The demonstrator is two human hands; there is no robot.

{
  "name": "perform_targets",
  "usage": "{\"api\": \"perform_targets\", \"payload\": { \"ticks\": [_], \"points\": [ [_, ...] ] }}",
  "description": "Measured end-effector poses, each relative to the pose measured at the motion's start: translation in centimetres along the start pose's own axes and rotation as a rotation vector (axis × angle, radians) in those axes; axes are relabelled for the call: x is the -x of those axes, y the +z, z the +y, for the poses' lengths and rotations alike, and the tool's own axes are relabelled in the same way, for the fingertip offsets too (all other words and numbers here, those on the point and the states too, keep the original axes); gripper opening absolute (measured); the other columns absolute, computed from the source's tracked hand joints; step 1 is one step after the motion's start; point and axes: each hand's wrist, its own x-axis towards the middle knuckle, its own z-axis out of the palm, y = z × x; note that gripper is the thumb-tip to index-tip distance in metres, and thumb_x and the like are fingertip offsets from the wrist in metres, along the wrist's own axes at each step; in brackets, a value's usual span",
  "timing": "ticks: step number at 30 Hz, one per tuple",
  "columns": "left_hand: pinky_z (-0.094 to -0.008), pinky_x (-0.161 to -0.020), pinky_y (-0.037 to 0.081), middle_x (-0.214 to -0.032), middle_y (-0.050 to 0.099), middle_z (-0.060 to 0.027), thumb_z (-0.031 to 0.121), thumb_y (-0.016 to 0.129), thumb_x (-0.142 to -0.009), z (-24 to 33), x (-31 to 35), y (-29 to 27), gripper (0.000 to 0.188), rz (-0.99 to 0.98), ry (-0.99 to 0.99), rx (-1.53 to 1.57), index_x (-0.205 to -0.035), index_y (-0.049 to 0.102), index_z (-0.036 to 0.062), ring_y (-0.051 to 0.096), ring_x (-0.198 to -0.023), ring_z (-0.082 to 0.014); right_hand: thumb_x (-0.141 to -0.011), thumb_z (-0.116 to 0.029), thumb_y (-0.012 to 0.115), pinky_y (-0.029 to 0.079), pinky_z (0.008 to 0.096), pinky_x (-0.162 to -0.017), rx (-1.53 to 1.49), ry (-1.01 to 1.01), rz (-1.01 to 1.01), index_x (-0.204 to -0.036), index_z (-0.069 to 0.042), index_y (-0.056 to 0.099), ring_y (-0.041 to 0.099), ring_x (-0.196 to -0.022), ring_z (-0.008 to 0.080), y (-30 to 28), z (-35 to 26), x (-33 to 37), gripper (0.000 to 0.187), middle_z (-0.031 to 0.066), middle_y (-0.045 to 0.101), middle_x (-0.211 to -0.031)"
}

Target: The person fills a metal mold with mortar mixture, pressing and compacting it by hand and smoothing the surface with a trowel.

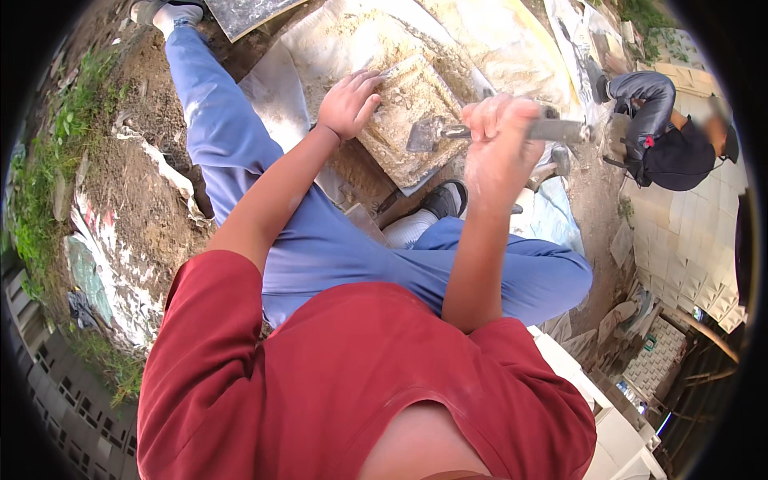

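Observation:
My right hand [500, 132] is closed around a tool with a flat, broad metal blade [424, 134] on its left and a thick grey cylindrical end [558, 130] on its right. That hand is slightly blurred, and the blade hangs over a square slab [412, 120]. Rough beige crumbs and dust cover the slab's upper face. At the slab's left edge rests my left hand [350, 104], fingers stretched out and holding nothing. The slab lies between my legs, tilted relative to me, on ground partly covered with sheeting.
Dust-covered pale sheets [344, 40] spread beyond the slab. Another flat panel [244, 16] lies by my outstretched left foot. My right shoe [446, 198] is close to the slab's near corner. At the right a person in dark clothes [676, 144] sits near stacked pale tiles [680, 232].

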Motion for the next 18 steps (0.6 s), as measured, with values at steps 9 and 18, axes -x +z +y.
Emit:
{"api": "perform_targets", "payload": {
  "ticks": [9,18],
  "points": [
    [-0.0449,-0.109,0.043,-0.141,0.059,-0.0139,0.03,0.044,-0.102,0.3,-0.6,-0.8,0.041,0.016,0.05,0.017,-0.134,0.058,0.0075,0.055,-0.128,-0.0359,-0.107,-0.02,0.059,0.035,0.0261,-0.047,-0.148,-0.031,-0.13,-0.07,-0.003,0.051,0.043,-0.05,0.0088,-1.7,3.8,0.6,0.041,0.0016,0.05,-0.06],
    [-0.0449,-0.109,0.043,-0.14,0.059,-0.0141,0.033,0.043,-0.101,0.3,-0.3,-0.9,0.043,-0.023,0.005,0.034,-0.132,0.058,0.007,0.055,-0.127,-0.0369,-0.108,-0.022,0.057,0.034,0.0251,-0.048,-0.136,0.018,0.013,-0.07,-0.005,0.055,0.044,-0.054,0.0059,-1.5,2.6,1.0,0.042,-0.0025,0.05,-0.06]
  ]
}}
